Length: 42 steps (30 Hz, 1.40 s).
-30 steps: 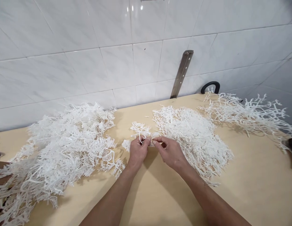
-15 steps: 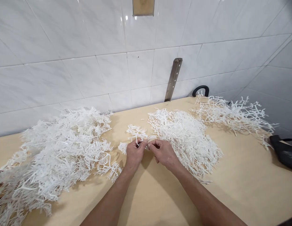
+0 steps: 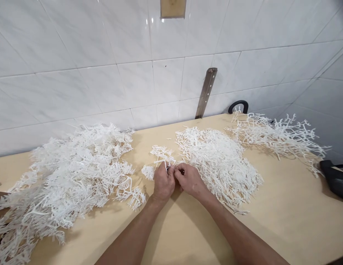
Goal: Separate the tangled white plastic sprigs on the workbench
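My left hand is closed, its thumb and fingers pinching a white branched plastic piece whose thin twigs stick out above the hand. Close against it, my right hand is closed in a pinch at the same spot; what lies between its fingertips is hidden. Just left of my left hand lies a small white cluster on the table. A heap of short white sticks spreads to the right of my right hand.
A large pile of white branched pieces covers the left of the pale wooden table. Bare branching frames lie at the far right, by a black object. A metal bracket stands against the tiled wall.
My left hand has turned slightly and come closer to my right hand, the fingertips still together. The whole view has shifted a little.
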Each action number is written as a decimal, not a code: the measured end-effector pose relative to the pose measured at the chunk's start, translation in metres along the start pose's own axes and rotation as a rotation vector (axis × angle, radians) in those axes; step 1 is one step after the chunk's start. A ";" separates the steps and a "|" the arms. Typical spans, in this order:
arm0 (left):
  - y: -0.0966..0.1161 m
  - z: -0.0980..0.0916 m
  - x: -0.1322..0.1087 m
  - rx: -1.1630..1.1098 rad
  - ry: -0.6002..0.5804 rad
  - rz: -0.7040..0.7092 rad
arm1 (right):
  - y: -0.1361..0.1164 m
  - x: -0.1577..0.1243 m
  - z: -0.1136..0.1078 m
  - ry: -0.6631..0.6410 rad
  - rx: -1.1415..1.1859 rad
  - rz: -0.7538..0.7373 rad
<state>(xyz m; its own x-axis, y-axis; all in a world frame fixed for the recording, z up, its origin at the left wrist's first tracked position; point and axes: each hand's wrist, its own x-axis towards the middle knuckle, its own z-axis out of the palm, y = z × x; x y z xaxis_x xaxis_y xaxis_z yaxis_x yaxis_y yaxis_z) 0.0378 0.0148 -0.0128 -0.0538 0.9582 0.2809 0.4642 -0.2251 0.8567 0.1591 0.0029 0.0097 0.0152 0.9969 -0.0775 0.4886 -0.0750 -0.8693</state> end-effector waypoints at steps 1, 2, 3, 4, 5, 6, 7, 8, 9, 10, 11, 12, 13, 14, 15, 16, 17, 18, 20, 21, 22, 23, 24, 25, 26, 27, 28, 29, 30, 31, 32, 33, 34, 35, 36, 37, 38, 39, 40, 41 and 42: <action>0.000 0.000 -0.001 0.004 0.009 0.004 | -0.001 0.001 0.001 0.005 0.024 0.020; 0.001 0.000 -0.001 0.002 0.016 0.002 | -0.001 0.001 0.003 0.011 0.054 0.038; 0.001 0.000 -0.001 -0.005 0.021 -0.006 | -0.001 0.002 0.004 0.008 0.096 0.055; 0.001 -0.001 0.000 -0.017 0.021 -0.021 | 0.001 0.003 0.006 -0.004 0.146 0.071; 0.001 -0.001 0.001 -0.033 0.018 -0.044 | 0.002 0.003 0.006 -0.026 0.201 0.081; 0.001 -0.002 0.003 -0.055 0.007 -0.072 | 0.004 0.004 0.006 -0.051 0.254 0.084; 0.001 -0.003 0.004 -0.084 -0.012 -0.100 | 0.006 0.004 0.006 -0.071 0.298 0.076; 0.001 -0.004 0.006 -0.115 -0.039 -0.124 | 0.007 0.004 0.004 -0.079 0.325 0.060; 0.001 -0.005 0.007 -0.143 -0.063 -0.141 | 0.009 0.004 0.003 -0.077 0.332 0.042; 0.001 -0.006 0.008 -0.160 -0.082 -0.148 | 0.009 0.004 0.000 -0.069 0.318 0.025; 0.000 -0.007 0.009 -0.162 -0.090 -0.147 | 0.009 0.004 -0.002 -0.057 0.288 0.011; -0.001 -0.007 0.009 -0.147 -0.091 -0.136 | 0.009 0.004 -0.004 -0.043 0.243 0.001; -0.001 -0.008 0.009 -0.119 -0.083 -0.118 | 0.009 0.004 -0.006 -0.031 0.187 -0.010; -0.002 -0.007 0.009 -0.085 -0.074 -0.093 | 0.008 0.004 -0.007 -0.018 0.126 -0.022; -0.004 -0.007 0.008 -0.048 -0.070 -0.062 | 0.008 0.004 -0.008 -0.004 0.066 -0.038; -0.005 -0.006 0.007 -0.009 -0.068 -0.026 | 0.008 0.004 -0.008 0.013 0.011 -0.064; -0.006 -0.005 0.006 0.035 -0.067 0.012 | 0.008 0.004 -0.009 0.028 -0.039 -0.095; -0.008 -0.004 0.005 0.080 -0.067 0.048 | 0.008 0.003 -0.009 0.037 -0.079 -0.130; -0.011 -0.001 0.003 0.169 -0.066 0.107 | 0.008 0.003 -0.008 0.038 -0.133 -0.185; -0.013 0.001 0.003 0.203 -0.063 0.125 | 0.008 0.003 -0.008 0.035 -0.150 -0.192; -0.013 0.002 0.003 0.226 -0.062 0.135 | 0.007 0.003 -0.007 0.035 -0.161 -0.183; -0.014 0.003 0.003 0.236 -0.059 0.137 | 0.006 0.004 -0.005 0.040 -0.164 -0.158; -0.013 0.003 0.003 0.233 -0.056 0.132 | 0.005 0.004 -0.004 0.047 -0.158 -0.126; -0.012 0.003 0.004 0.216 -0.054 0.118 | 0.003 0.005 -0.002 0.053 -0.142 -0.090; -0.010 0.002 0.004 0.185 -0.049 0.098 | 0.002 0.006 0.001 0.053 -0.115 -0.052; -0.008 0.001 0.005 0.145 -0.045 0.074 | 0.001 0.006 0.003 0.049 -0.077 -0.015; -0.005 0.000 0.006 0.099 -0.037 0.044 | 0.000 0.007 0.006 0.042 -0.031 0.020; -0.003 -0.002 0.006 0.054 -0.028 0.013 | 0.000 0.008 0.008 0.037 0.018 0.050; -0.001 -0.003 0.007 0.014 -0.015 -0.016 | 0.001 0.008 0.010 0.041 0.064 0.075; 0.000 -0.005 0.008 -0.022 0.004 -0.037 | 0.003 0.009 0.011 0.053 0.102 0.093; 0.001 -0.006 0.009 -0.056 0.025 -0.051 | 0.005 0.010 0.011 0.070 0.133 0.105; 0.001 -0.007 0.010 -0.088 0.042 -0.061 | 0.008 0.011 0.011 0.088 0.157 0.113; 0.001 -0.008 0.011 -0.123 0.052 -0.071 | 0.011 0.012 0.010 0.103 0.175 0.120; 0.000 -0.009 0.012 -0.165 0.052 -0.087 | 0.013 0.012 0.008 0.113 0.189 0.122; -0.001 -0.009 0.013 -0.211 0.037 -0.115 | 0.015 0.013 0.006 0.121 0.199 0.119; -0.002 -0.009 0.014 -0.262 0.009 -0.150 | 0.016 0.013 0.003 0.128 0.198 0.114; -0.002 -0.009 0.015 -0.310 -0.024 -0.187 | 0.016 0.014 0.000 0.144 0.184 0.102; -0.003 -0.010 0.015 -0.351 -0.054 -0.219 | 0.016 0.013 -0.004 0.174 0.155 0.079; -0.004 -0.010 0.016 -0.381 -0.075 -0.242 | 0.015 0.013 -0.008 0.219 0.111 0.046; -0.004 -0.010 0.016 -0.397 -0.088 -0.255 | 0.013 0.013 -0.013 0.277 0.055 0.006; -0.005 -0.010 0.016 -0.404 -0.095 -0.260 | 0.012 0.012 -0.019 0.342 -0.005 -0.039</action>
<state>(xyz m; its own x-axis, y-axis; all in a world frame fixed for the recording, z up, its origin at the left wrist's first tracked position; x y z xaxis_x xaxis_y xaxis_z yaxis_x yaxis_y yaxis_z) 0.0256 0.0296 -0.0081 -0.0327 0.9994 0.0108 0.0646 -0.0087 0.9979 0.1816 0.0146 0.0080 0.2879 0.9495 0.1246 0.4986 -0.0375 -0.8660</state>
